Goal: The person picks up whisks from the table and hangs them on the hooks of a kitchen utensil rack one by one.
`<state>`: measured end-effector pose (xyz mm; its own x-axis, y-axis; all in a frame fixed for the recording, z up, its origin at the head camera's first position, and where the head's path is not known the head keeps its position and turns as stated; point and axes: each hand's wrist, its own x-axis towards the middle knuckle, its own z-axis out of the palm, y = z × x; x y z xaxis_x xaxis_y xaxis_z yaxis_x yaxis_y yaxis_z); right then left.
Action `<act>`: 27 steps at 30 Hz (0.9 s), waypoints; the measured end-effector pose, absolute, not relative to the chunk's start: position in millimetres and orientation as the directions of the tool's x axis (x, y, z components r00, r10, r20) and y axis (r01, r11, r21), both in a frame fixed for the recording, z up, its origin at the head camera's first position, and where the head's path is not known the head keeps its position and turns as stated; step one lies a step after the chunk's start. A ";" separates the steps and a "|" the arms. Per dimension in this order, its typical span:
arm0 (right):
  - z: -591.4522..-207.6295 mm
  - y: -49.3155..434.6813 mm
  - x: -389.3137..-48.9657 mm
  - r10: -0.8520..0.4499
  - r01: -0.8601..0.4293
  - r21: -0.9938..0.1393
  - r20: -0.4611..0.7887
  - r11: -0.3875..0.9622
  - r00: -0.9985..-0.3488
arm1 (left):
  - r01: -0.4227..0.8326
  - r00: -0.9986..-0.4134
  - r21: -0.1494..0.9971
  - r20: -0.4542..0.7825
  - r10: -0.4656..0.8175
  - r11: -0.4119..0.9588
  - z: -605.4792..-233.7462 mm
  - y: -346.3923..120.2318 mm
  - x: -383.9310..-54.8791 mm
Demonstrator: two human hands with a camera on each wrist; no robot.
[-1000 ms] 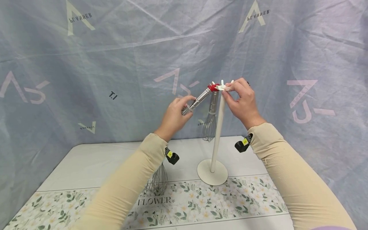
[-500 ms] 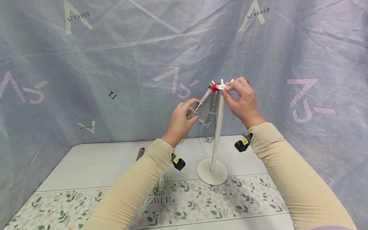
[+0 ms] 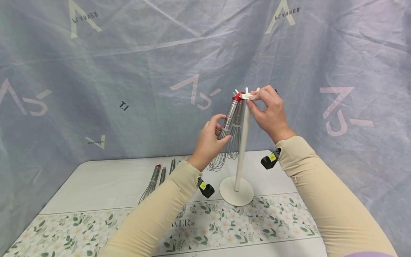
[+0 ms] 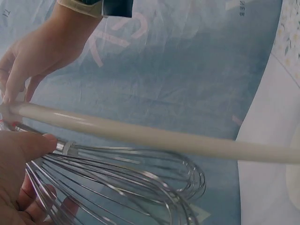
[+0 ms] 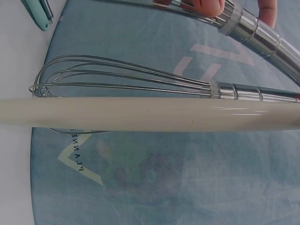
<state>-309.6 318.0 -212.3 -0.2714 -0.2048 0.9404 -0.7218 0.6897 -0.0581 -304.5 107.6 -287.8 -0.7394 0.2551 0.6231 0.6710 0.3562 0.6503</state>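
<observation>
Held whisk (image 3: 227,123) tilted, wire-end down

Whisk (image 3: 231,110) silver, red end (image 3: 236,97); stand (image 3: 243,142) cream; curtain (image 3: 144,89) grey-blue; tabletop (image 3: 109,182) white, floral band (image 3: 224,228)

The held whisk (image 5: 257,33) is shiny metal, the pole (image 5: 140,114) smooth and glossy, the backdrop (image 3: 144,96) creased matt cloth.
</observation>
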 end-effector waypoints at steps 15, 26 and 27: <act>-213.6 318.1 -311.1 -0.204 -0.709 -0.049 0.942 0.703 -0.267 | 0.600 -0.800 0.736 0.541 0.260 0.315 -299.9 120.3 -306.8; -213.1 317.1 -310.9 -0.195 -0.712 -0.053 0.945 0.700 -0.262 | 0.517 -0.856 0.771 0.447 0.260 0.373 -312.1 124.3 -313.1; -213.1 317.0 -310.6 -0.195 -0.711 -0.053 0.945 0.701 -0.263 | 0.513 -0.858 0.771 0.442 0.261 0.377 -313.4 124.8 -313.7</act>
<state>-310.6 317.0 -213.1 -0.2633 -0.1955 0.9447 -0.7110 0.7012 -0.0531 -313.7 124.8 -313.4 -0.8580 0.2611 0.4424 0.5125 0.3772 0.7714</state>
